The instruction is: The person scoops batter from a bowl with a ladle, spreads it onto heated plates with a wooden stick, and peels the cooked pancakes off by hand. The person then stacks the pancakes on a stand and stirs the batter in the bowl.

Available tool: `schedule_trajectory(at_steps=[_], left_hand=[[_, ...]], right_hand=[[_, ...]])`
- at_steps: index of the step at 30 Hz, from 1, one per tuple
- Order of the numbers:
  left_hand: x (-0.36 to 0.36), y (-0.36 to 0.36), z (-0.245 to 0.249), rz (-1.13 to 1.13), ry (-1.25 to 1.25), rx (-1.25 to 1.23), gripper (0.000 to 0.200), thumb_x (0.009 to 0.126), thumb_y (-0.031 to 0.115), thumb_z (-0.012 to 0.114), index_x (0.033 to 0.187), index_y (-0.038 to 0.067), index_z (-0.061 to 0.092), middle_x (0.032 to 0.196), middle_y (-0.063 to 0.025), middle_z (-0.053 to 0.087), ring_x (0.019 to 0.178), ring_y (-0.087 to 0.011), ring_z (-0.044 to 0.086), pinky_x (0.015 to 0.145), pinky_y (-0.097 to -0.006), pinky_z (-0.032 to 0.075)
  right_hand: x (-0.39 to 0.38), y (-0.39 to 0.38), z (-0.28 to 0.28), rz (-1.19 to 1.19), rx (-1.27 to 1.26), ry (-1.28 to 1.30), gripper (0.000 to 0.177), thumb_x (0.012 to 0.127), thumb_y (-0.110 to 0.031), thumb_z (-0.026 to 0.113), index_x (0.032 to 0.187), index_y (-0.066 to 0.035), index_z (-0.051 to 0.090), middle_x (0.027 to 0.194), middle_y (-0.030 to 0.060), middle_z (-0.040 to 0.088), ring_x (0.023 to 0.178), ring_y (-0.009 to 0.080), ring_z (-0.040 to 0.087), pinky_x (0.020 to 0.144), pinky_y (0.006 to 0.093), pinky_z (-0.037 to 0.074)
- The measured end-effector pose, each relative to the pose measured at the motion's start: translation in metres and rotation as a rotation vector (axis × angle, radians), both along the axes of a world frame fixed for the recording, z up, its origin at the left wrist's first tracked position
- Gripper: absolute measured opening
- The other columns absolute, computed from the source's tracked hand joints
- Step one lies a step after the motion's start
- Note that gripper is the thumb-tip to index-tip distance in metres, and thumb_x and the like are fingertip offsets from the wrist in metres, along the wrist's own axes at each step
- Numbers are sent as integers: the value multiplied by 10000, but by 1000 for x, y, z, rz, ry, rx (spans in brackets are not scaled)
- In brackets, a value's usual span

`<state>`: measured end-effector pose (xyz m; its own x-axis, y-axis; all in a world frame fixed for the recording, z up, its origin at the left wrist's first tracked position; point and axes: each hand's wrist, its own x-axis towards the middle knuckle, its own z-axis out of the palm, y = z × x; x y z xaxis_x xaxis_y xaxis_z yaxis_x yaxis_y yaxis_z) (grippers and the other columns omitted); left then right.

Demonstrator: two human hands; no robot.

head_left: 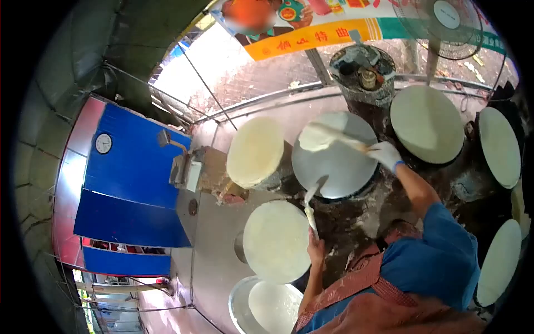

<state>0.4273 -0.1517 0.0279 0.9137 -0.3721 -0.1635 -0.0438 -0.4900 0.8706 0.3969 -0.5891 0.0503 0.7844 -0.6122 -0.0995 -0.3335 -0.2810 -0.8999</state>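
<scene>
My right hand (384,154), in a white glove, is closed on the handle of a wooden spreader (345,139). The spreader reaches over a round grey griddle (353,170), beside a patch of pale batter (316,137) at its upper left. Below the griddle, my bare left hand (316,248) is closed around the handle of a scraper (310,214). Pale batter coats the scraper, and its blade is over the griddle's lower edge. A large pale round (276,241) lies just left of my left hand.
More pale rounds (256,151) (427,123) (499,147) (499,263) flank the griddle. A metal basin (239,306) with pale contents stands at the bottom. Behind are a cluttered drum (364,92), a fan (446,14) and a banner (311,42). A blue panel (133,161) is at the left.
</scene>
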Motion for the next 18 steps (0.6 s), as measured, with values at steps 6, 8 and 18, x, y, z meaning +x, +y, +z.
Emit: schedule_trajectory(at_steps=[6,8,18], left_hand=[[-2,-21,-6,19,-99,4,646,790,7,525,1406,45,335,1312,-174,509,1202,-198,488,958,-266,372],[-6,-34,21,100,153,0,651,786,7,527,1406,37,332,1343,-172,479,1229,-193,463,982,-274,356],[-38,-35,-16,331,203,-113,665,790,-42,519,1417,86,337,1147,-101,552,990,-178,543,824,-271,438]], right_hand=[[38,39,-63,-54,482,-167,386,652,-167,767,958,50,680,939,142,685,852,229,623,799,325,473],[27,14,-24,114,481,-200,349,663,-157,756,933,52,686,888,129,693,854,217,623,814,312,469],[28,-46,-38,216,691,51,138,703,-144,743,716,-32,663,570,43,559,425,132,453,362,323,303]])
